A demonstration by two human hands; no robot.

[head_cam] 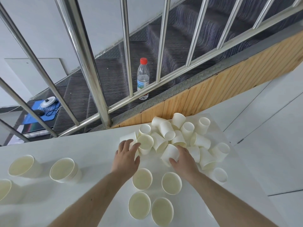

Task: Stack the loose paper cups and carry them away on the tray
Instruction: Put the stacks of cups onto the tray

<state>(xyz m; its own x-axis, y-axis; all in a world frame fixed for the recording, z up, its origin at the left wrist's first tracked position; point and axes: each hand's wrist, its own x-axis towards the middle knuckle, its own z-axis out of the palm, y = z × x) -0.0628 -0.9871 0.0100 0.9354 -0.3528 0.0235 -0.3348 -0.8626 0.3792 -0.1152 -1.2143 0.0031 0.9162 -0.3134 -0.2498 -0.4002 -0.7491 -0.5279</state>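
Observation:
A heap of loose white paper cups lies tumbled on the white table, toward its far right. My right hand grips one tilted cup at the near edge of the heap. My left hand has its fingers spread and reaches to an upright cup on the heap's left side, fingertips touching it. Several upright cups stand between my forearms, such as one cup. No tray is in view.
Two stacks of upright cups stand at the left of the table, with another at the left edge. Behind the table runs a steel stair railing. A water bottle stands on the dark stairs.

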